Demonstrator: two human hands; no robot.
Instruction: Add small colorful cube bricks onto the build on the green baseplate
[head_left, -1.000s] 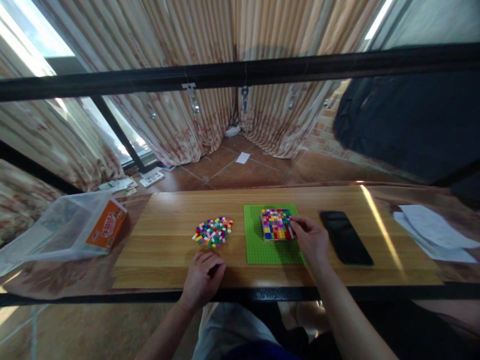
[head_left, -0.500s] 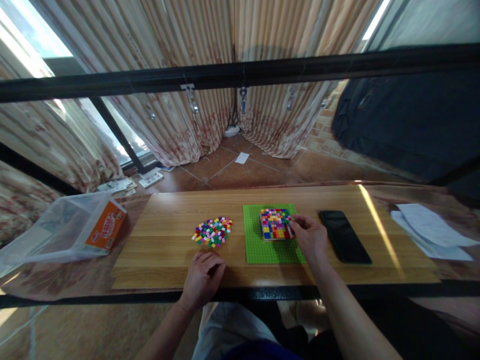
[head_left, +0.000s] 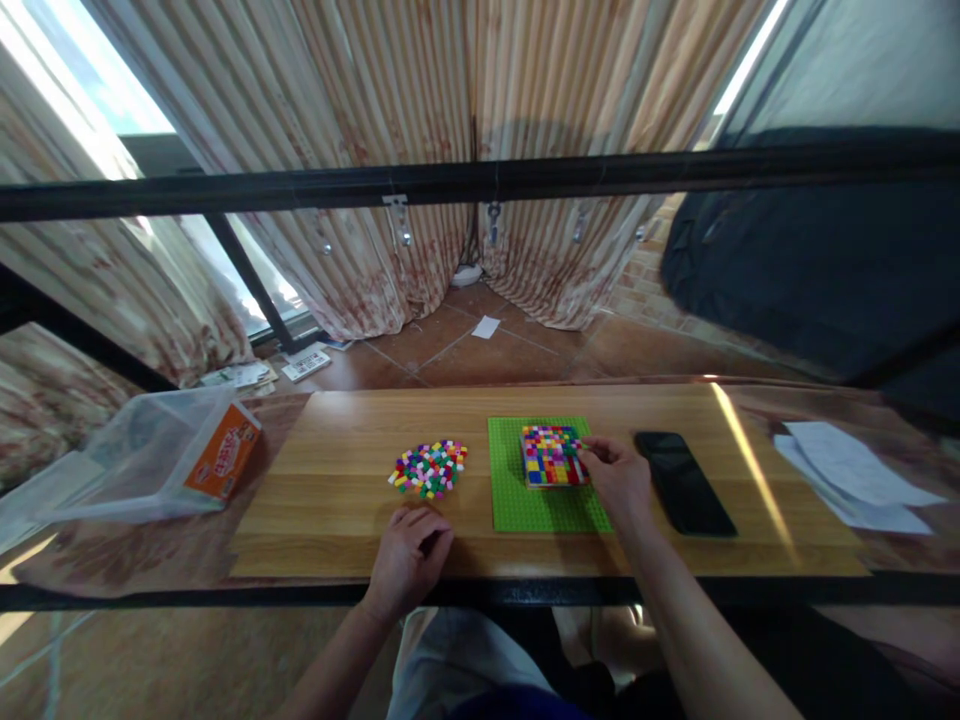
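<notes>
A block of small multicoloured building bricks (head_left: 553,458) sits on a green studded baseplate (head_left: 517,510). My right hand (head_left: 619,478) is at the block's right edge, thumb and fingertips pinched on a small brick there. Whether that brick is loose or part of the block I cannot tell. My left hand (head_left: 411,552) rests near the table's front edge with its fingers curled in and nothing visible in them. Just beyond it lies a loose pile of small coloured bricks (head_left: 429,468).
A black phone (head_left: 686,485) lies right of the baseplate on the wooden board (head_left: 337,540). Papers (head_left: 859,470) are at far right. At the left stands a clear plastic bin (head_left: 154,455) with an orange label. A dark metal bar (head_left: 435,184) crosses beyond the table.
The camera view has shifted slightly, so the scene sits a little lower. Both hands keep nearly the same places, the right still at the block's right edge.
</notes>
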